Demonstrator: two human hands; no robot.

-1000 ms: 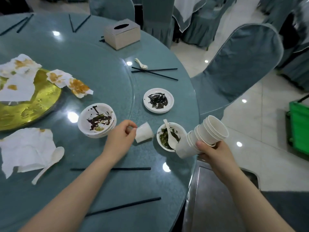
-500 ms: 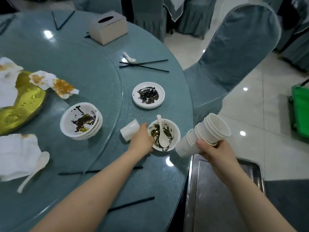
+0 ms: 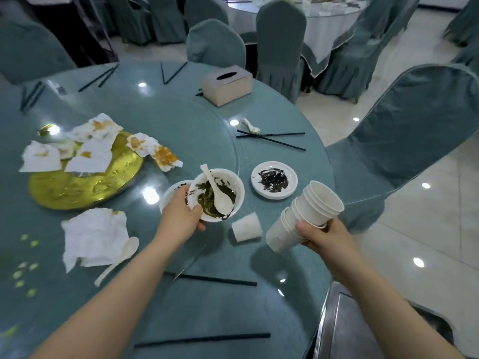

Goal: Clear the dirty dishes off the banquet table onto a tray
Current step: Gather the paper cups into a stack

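Now the dirty bowl hangs over the stacked bowls, left of the tipped cup

Left of the tipped cup [image 3: 246,227], the left hand [image 3: 181,218] grips the dirty bowl [image 3: 216,194] by its near rim, spoon [image 3: 216,193] inside, held above the stacked bowls [image 3: 172,191]; that hand looks better placed to set it down there. The cup lies on its side, long axis running left-right, mouth towards the right hand [image 3: 324,233], which clasps nested cups [image 3: 305,216]; the tray [image 3: 344,330] sits right of the cup and nearer the person
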